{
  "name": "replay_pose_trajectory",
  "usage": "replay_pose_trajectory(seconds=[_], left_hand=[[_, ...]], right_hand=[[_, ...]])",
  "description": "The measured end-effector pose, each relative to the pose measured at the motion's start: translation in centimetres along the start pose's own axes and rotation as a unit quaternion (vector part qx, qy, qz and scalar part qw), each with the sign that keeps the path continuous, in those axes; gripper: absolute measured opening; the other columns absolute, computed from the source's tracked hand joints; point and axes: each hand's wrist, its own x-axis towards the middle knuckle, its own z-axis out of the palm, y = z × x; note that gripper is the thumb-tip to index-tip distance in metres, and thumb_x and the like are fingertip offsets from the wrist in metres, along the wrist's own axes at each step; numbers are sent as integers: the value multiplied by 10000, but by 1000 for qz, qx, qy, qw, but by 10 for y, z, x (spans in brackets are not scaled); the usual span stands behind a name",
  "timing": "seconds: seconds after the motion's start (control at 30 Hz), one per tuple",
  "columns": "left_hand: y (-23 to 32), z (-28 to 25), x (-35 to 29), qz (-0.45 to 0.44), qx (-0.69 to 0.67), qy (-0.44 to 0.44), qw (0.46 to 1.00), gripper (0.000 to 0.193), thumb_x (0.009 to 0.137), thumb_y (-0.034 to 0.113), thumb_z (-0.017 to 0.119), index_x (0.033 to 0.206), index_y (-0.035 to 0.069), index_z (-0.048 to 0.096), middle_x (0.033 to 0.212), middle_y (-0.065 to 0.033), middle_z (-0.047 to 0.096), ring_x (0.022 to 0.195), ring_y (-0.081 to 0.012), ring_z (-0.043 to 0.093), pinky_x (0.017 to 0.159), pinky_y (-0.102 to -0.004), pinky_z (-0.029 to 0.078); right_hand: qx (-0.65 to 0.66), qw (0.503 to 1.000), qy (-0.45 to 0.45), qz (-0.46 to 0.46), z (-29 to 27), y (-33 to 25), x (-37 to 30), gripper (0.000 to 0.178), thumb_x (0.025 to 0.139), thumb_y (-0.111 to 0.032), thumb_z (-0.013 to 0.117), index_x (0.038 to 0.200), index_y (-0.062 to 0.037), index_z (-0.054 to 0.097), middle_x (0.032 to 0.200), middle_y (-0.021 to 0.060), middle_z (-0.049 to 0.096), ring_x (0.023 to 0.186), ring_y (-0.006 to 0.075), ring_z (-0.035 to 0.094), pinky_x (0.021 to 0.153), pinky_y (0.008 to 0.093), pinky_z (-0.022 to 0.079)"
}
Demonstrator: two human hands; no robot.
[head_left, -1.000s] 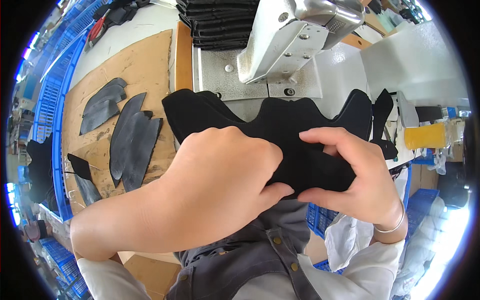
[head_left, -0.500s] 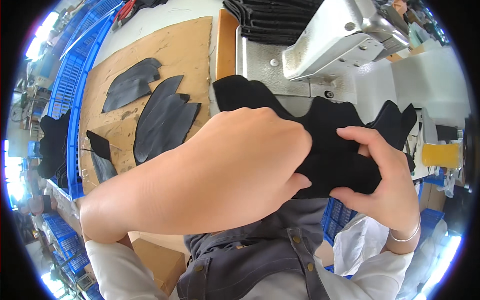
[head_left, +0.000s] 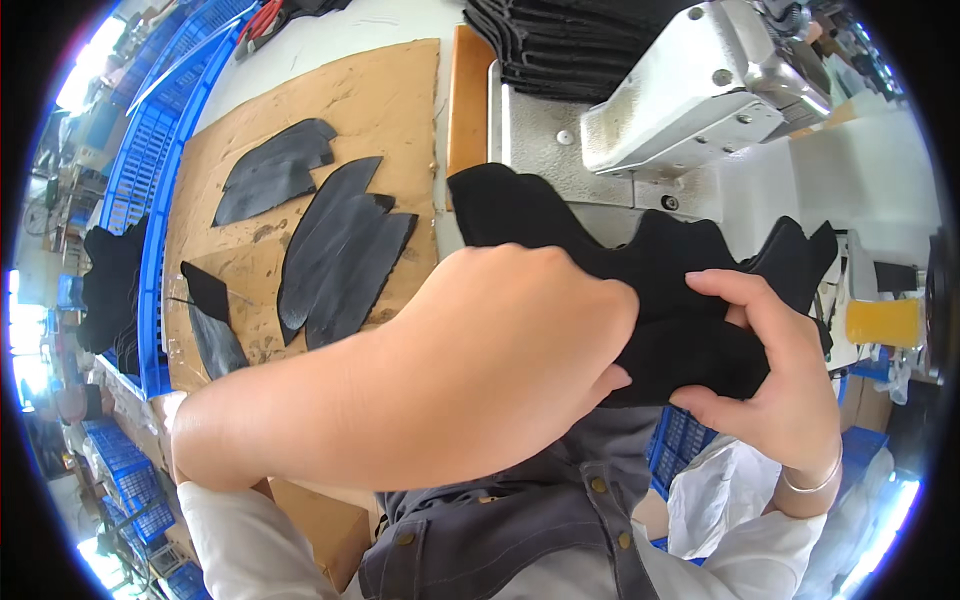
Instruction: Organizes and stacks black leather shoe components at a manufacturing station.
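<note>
A black fabric piece (head_left: pixel 680 255) with a wavy-cut edge lies in front of the sewing machine, part of it folded over toward me. My left hand (head_left: pixel 540 335) reaches across from the left and is closed on this piece, with most of its fingers hidden under the back of the hand. At the right end, my right hand (head_left: pixel 780 370) grips the folded part between thumb and curled fingers. More black wavy material (head_left: pixel 795 255) shows just beyond my right hand.
The metal sewing machine (head_left: pixel 680 100) stands behind the fabric, beside a stack of black pieces (head_left: pixel 570 45). Dark cut pieces (head_left: pixel 345 250) lie on a brown board (head_left: pixel 390 90) at left. A blue crate (head_left: pixel 150 190) borders it. A yellow spool-like object (head_left: pixel 882 322) sits at right.
The whole view has shifted slightly, so the table and machine sit a little lower and more to the right. Both hands keep nearly the same hold on the fabric piece.
</note>
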Motion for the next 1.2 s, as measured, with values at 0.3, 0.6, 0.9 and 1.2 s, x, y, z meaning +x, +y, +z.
replay_pose_trajectory(seconds=[0.3,0.6,0.9,1.2], left_hand=[[32,44,-31,42,282,295,912,206,797,218,692,938,82,629,928,-64,628,872,-231,626,685,-306,481],[32,107,-13,25,382,231,895,566,890,422,569,1264,0,528,1327,-194,537,1255,-337,499,1049,-478,351],[31,112,-12,25,381,243,892,515,850,306,611,1350,277,493,1335,-167,533,1228,-320,519,1015,-446,364],[31,115,-7,7,396,274,877,455,909,283,536,1352,370,484,1306,-91,580,1204,-253,549,998,-391,386]], right_hand=[[-38,998,-29,-44,-7,7,2,641,669,-153,793,1238,-56,513,1150,128,610,971,306,620,810,361,512],[22,998,-59,5,-34,18,-6,363,824,-116,670,1128,9,516,756,153,599,694,324,609,606,392,466],[44,998,-32,-19,-32,31,-15,284,828,-52,647,1091,-14,546,681,98,532,596,263,542,551,361,427],[-13,997,1,-73,-27,38,-19,259,840,-75,630,1085,-39,555,918,118,612,748,304,627,605,370,498]])
